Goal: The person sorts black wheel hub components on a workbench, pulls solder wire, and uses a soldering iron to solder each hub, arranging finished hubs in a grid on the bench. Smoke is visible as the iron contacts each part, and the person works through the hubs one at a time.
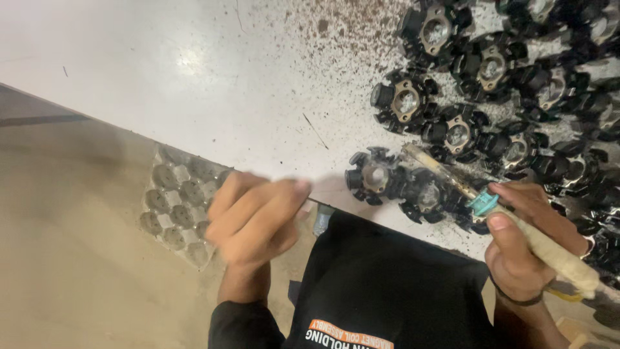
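My right hand [526, 242] is clamped on a brush [500, 213] with a cloth-wrapped handle and teal ferrule, its tip lying across the nearest black stator cores [374, 178] at the white bench [194, 64] edge. My left hand [255, 216] is blurred, fingers curled together, holding nothing I can make out, just over the bench edge above a grey moulded tray [171, 210] on the floor. Risks: a hard stroke could push the nearest core off the edge, since it sits close; the dark debris [336, 29] could scatter onto the brushed parts [491, 64] packed behind.
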Demonstrator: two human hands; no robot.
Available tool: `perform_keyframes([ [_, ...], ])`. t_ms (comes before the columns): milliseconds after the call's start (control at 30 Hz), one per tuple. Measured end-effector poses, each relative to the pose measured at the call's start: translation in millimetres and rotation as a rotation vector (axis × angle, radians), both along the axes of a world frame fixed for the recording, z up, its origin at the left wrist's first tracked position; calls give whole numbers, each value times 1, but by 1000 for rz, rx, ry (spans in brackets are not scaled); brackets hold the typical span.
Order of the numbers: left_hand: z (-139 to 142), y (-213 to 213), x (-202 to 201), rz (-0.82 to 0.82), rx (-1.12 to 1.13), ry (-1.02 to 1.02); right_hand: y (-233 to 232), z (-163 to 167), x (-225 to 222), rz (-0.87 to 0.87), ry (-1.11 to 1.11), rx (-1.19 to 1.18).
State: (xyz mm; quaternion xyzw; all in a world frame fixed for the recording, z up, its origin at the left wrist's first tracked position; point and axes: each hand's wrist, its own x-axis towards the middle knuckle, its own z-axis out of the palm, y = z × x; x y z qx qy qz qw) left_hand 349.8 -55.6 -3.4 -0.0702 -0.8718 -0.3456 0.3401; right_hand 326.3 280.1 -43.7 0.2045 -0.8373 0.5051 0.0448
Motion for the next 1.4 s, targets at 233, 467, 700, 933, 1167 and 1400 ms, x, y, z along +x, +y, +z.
perform_keyframes([
  [233, -79, 35, -65, -89, 41, -348, -33, 7, -23, -131, -34, 65],
  [467, -87, 36, -64, -160, 0, -310, -47, 13, -33, -104, -92, 103],
  [700, -85, 37, -67, -213, -58, -324, -70, 48, -44, -2, 61, 302],
  [933, -92, 47, -71, -226, 25, -327, -85, 70, -52, 30, 133, 379],
  [1167, -28, 29, -62, -102, 33, -282, -46, 59, -58, -120, -115, 28],
  [1400, -5, 28, -140, -22, -261, 6, -28, 22, -96, -188, -133, -29],
])
